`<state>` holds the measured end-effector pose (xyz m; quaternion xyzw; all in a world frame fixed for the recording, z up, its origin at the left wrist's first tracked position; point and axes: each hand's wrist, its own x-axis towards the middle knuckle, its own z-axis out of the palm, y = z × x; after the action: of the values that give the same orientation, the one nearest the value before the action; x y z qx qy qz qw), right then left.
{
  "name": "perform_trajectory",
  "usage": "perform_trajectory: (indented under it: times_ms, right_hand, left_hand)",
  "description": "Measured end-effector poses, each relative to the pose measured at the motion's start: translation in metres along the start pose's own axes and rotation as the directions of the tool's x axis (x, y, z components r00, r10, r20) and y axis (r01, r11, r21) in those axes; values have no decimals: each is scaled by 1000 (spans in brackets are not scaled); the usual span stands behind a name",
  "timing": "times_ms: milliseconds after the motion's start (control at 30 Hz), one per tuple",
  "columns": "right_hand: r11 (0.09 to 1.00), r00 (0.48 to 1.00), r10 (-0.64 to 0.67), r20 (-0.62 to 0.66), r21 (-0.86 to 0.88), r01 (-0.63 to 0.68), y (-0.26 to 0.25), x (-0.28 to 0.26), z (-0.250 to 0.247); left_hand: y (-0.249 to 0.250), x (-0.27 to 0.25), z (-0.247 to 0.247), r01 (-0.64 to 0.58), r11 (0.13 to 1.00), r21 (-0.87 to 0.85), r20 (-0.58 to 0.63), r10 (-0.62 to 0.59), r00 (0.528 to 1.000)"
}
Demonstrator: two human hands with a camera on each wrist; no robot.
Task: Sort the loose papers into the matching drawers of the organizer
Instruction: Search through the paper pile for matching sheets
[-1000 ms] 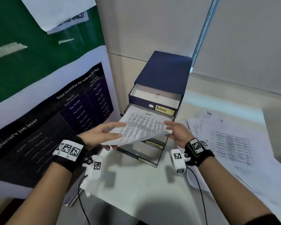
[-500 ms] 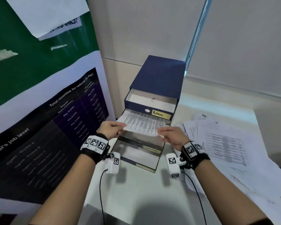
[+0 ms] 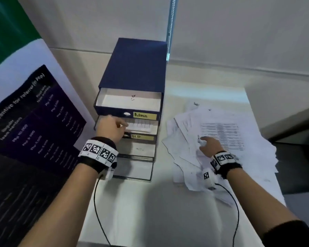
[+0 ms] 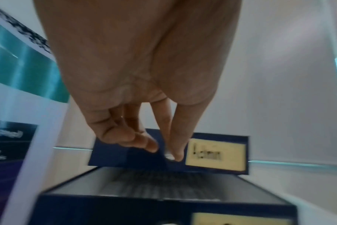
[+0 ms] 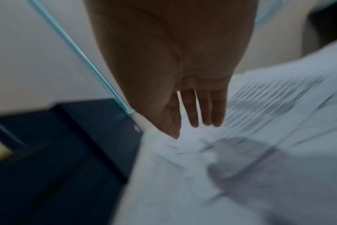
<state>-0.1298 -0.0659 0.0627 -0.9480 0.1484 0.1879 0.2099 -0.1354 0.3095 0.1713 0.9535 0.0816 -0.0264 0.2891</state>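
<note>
The dark blue organizer (image 3: 134,68) stands at the back of the table with its drawers pulled out. A printed sheet (image 3: 141,125) lies in the second drawer, labelled "H.R" (image 3: 143,138), below the "Admin" drawer (image 3: 114,111). My left hand (image 3: 121,126) hovers over that sheet's left end with loosely curled fingers and holds nothing; in the left wrist view its fingertips (image 4: 173,156) hang above the sheet (image 4: 154,185). My right hand (image 3: 206,144) rests with straight fingers on the loose paper pile (image 3: 230,136), also seen from the right wrist (image 5: 198,120).
Two lower drawers (image 3: 137,148) stick out further toward me. A large poster board (image 3: 34,122) leans close on the left. The white table (image 3: 150,211) ends just right of the pile, where a dark gap (image 3: 296,166) begins.
Both hands held the printed sheet over the drawers; now it lies in the H.R drawer. The left hand has let go, and the right hand has moved right onto the pile.
</note>
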Motion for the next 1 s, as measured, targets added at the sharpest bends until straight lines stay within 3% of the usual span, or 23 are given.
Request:
perform_trajectory:
  times_ms: [67,167,233,267,333,433,467,533,600,667,733,833,1000]
  right_hand:
    - [974,993,87,77,-217,-69,39,9,17]
    - [932,984,84,155,-362,-22,65,-2,48]
    - [922,980,-5,197,-378,81,68,-12,57]
    - [928,971,-59,230,-346,139,71,-12,57]
    - [954,958,-132,256,-230,193,73,-9,47]
    - [986,989,-114,94,-109,124,91,11,20]
    - [988,994,-83,72,-127,91,102,16,14]
    - [976,989,-30,145,-210,61,119,22,12]
    - [965,977,-54,207,-239,104,124,18,20]
    - [958,979,-124,163,-237,161,126,16,25]
    - [956,985,-156,80,-239,170,126,25,13]
    - [971,980,-191,-52,-155,181,141,52,-6]
    - [922,952,-250,176,-256,289,142,59,1]
  left_hand:
    - [29,-12,16,-88,977,-193,175,123,977]
    - [73,-23,66,-135,922,-362,465,305,831]
    - [89,-20,124,-7,931,-365,615,247,749]
    - [97,-18,155,84,933,-349,655,179,734]
    - [102,-15,203,205,946,-252,654,10,756]
    - [110,-15,256,228,968,-105,547,-136,826]
    - [113,-17,267,253,960,-118,517,-158,841]
    - [116,-18,287,297,945,-137,457,-205,865]
    - [117,-18,299,323,933,-158,397,-239,886]
    - [114,-17,304,310,932,-190,378,-221,899]
    - [110,-15,299,261,945,-195,408,-164,898]
    - [97,-12,289,186,972,-142,515,-88,853]
    - [83,-7,277,246,964,-102,611,-135,780]
